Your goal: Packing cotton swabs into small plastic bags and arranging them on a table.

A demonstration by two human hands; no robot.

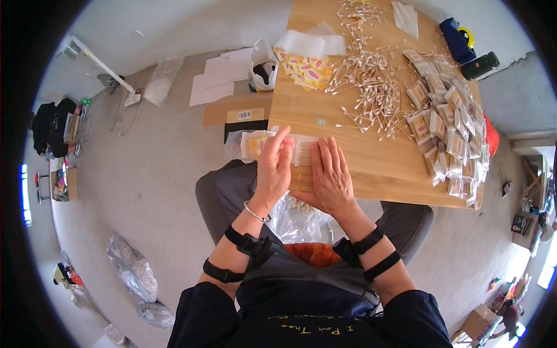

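My left hand [275,169] is at the table's left edge, turned on its side with the fingers close together. It holds a clear pack of cotton swabs [253,144] with a yellow card inside, which sticks out past the edge. Flat on the tabletop lies my right hand [332,178], its fingers stretched out and the thumb apart. Between the two hands a neat row of cotton swabs [303,153] shows in clear wrapping, beside the right fingertips. The left hand's lower fingers are hidden.
Loose cotton swabs [371,75] spread over the wooden table [371,168]. Yellow cards [306,71] lie at the back left, and filled swab packs [455,124] pile up at the right. A clear plastic bag [299,220] rests in my lap. A white bag [262,66] stands left of the table.
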